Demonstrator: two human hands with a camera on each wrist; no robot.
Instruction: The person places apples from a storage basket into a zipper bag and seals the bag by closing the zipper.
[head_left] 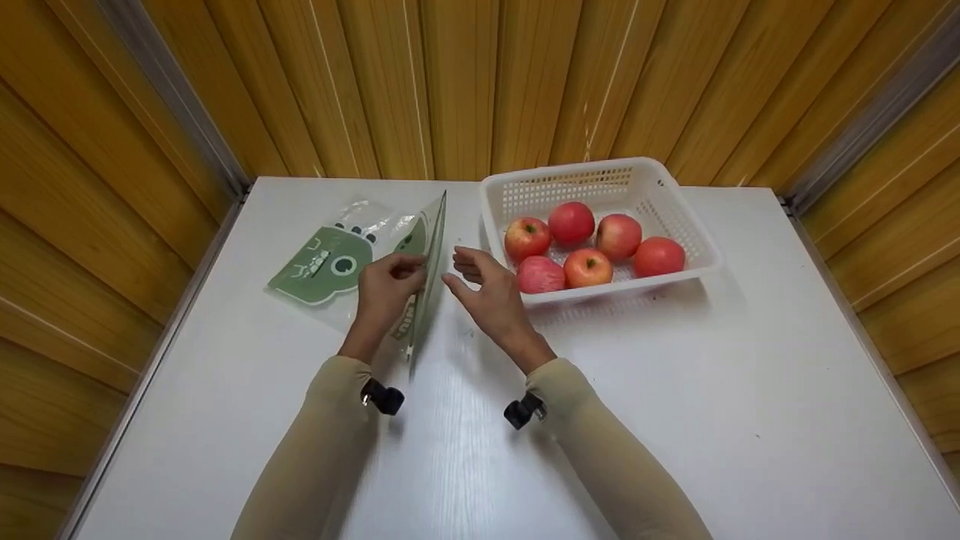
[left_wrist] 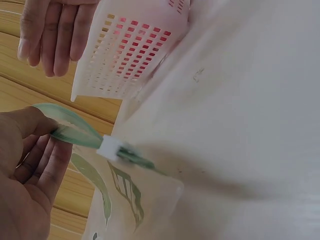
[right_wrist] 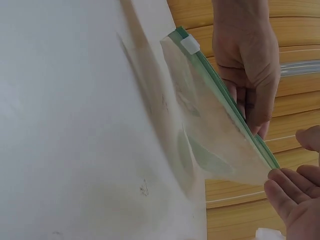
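A clear slider bag (head_left: 437, 240) with green print stands on edge over the table, its mouth partly spread into a loop of green zip strip. My left hand (head_left: 386, 289) pinches the strip between thumb and fingers. The white slider (left_wrist: 109, 148) sits on that strip, toward the end nearer me. On the bag's other side is my right hand (head_left: 489, 296), thumb apart and fingers loosely bent, holding nothing. In the right wrist view its fingertips (right_wrist: 280, 182) overlap the far end of the strip. Another bag (head_left: 330, 266) with a green cartoon animal lies flat to the left.
A white perforated basket (head_left: 622, 286) holding several red apples (head_left: 589, 268) stands at the back right, close beside my right hand. Wood-patterned walls (head_left: 457, 90) enclose the white table (head_left: 465, 465) at the back and both sides.
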